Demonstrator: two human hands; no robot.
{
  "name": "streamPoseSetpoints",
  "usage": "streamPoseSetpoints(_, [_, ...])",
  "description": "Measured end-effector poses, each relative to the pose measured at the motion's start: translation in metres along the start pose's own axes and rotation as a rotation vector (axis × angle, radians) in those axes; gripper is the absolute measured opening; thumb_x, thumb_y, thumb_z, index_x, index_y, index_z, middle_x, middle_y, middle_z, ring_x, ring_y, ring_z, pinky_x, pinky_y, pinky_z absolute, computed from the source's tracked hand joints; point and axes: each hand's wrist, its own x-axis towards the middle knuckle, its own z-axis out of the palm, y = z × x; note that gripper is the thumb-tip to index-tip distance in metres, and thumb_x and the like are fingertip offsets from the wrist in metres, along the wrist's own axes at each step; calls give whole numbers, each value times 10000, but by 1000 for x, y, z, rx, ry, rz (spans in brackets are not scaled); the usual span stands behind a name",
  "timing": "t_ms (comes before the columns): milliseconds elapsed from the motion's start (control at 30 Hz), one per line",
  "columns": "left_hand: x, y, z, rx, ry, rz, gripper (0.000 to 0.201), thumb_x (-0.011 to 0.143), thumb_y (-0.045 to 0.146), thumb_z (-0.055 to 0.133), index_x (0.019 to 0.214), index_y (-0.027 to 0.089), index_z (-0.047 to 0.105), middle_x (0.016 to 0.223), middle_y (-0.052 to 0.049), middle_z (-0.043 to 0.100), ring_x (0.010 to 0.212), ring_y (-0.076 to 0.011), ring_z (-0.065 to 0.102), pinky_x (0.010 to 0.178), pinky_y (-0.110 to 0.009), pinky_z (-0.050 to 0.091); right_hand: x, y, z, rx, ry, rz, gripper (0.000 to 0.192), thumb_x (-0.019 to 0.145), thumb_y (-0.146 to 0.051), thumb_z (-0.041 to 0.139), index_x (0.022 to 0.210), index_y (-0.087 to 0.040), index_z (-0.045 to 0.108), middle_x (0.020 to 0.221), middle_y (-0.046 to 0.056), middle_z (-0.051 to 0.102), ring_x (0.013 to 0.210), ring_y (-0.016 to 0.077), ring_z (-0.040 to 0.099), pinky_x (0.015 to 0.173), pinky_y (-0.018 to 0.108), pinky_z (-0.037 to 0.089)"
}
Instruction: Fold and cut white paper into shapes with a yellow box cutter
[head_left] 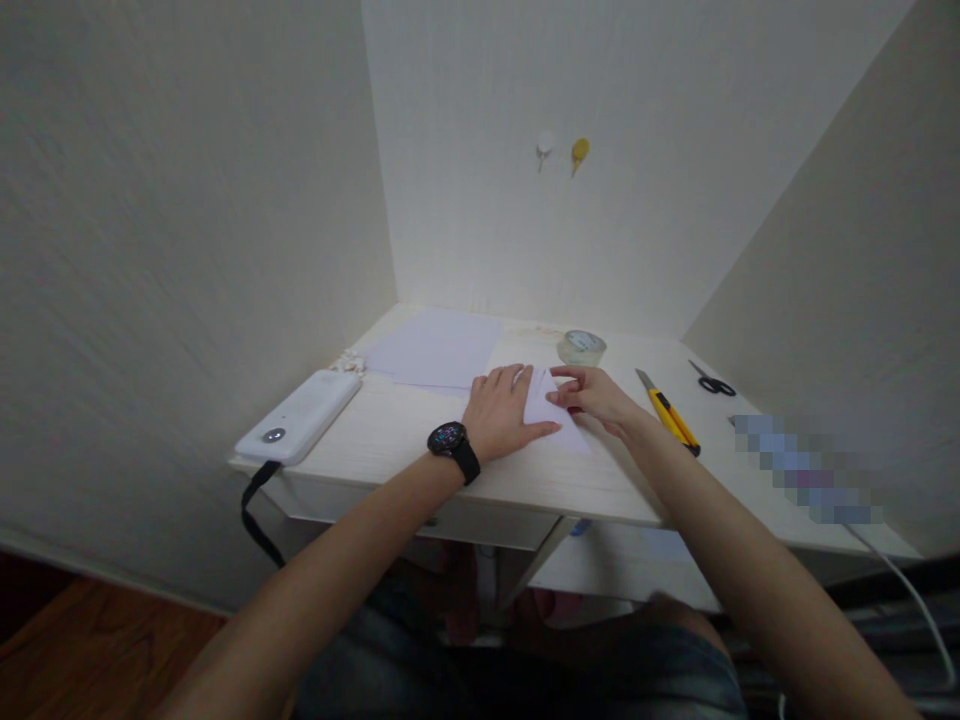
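Right now we are pressing our left hand (501, 415) flat, fingers spread out, on a small folded piece of white paper (553, 415) that lies near the middle of the pale wooden bench (405, 430). Our left grip is open, with the palm down on the paper. A black round watch (451, 443) sits on that wrist. Our right hand (592, 393) touches the far right part of the same paper, and its grip is pinched on the paper's edge with the fingertips. Just behind the small paper lies a big flat sheet of white paper (439, 347), near the back wall. A round roll of clear tape (581, 346) lies flat behind our right hand, close to it but not touching. To the right of our right arm lies a yellow and black box cutter (669, 413). Farther right, well apart from our hands, lies a pair of small black scissors (712, 381). On the left end of the bench lies a long white box-shaped gadget (301, 414) with a round silver button, and a black strap (256, 505) hangs down from it over the edge.
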Motion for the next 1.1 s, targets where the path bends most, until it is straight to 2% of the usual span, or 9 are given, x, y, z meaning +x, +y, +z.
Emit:
streamPoseSetpoints(167, [5,-8,-6,-94,236,-89,513,961,425,424,1377,124,426,1436,-166,466,1352,-257,390,1134,-421,297,14,14,-19,162,442,-259,440,551,-417,843,852,-129,701,772,63,722,677,186,643,637,320,525])
streamPoseSetpoints(267, [18,-11,-9,-211,311,-183,488,944,384,451,1358,125,438,1441,-178,451,1361,-273,382,1135,-449,309,12,15,-21,-23,723,-428,385,711,-475,732,881,-130,721,818,84,741,731,213,668,680,337,533])
streamPoseSetpoints(400, [43,-9,-11,-782,122,-496,609,906,575,469,1292,103,490,1299,-226,559,1188,-329,557,992,-476,454,0,13,-9,-471,848,-637,297,872,-420,581,920,-173,739,888,83,768,777,217,702,733,323,542])
streamPoseSetpoints(500, [58,-8,-7,-1450,-260,-719,788,832,770,405,1196,84,540,1144,-244,627,1014,-330,646,851,-456,532,-9,14,3,-704,784,-793,256,922,-343,532,950,-194,738,926,76,775,806,208,724,756,303,543])
streamPoseSetpoints(600, [65,-10,-2,-1840,-405,-747,676,831,723,489,1077,100,584,1003,-192,666,906,-271,665,837,-411,540,-12,19,10,-852,625,-895,235,940,-278,515,1008,-195,725,981,74,773,875,204,731,797,301,547])
streamPoseSetpoints(700, [66,-14,0,-1958,-356,-749,472,832,577,614,989,133,592,882,-124,671,796,-225,656,800,-392,546,-13,22,12,-926,474,-971,226,942,-229,512,1055,-197,705,1083,74,753,978,193,715,862,303,544])
streamPoseSetpoints(867, [66,-21,3,-2009,-346,-742,463,833,581,604,910,124,612,758,-85,651,649,-196,619,637,-353,541,-13,24,17,-973,314,-1081,188,935,-254,562,1026,-190,714,1142,95,732,1070,207,686,937,329,533])
streamPoseSetpoints(1000, [65,-24,13,-2007,-172,-734,92,822,181,612,878,118,648,759,-60,683,674,-154,635,740,-296,537,-16,24,21,-979,200,-1078,207,933,-287,569,1059,-196,706,1190,90,712,1126,216,660,979,353,517])
streamPoseSetpoints(1100, [62,-24,19,-1960,-121,-686,274,712,-30,568,927,103,672,845,-71,728,777,-156,673,865,-304,520,-19,24,22,-931,222,-1046,246,931,-323,565,1087,-182,693,1165,92,722,1073,205,680,952,328,527])
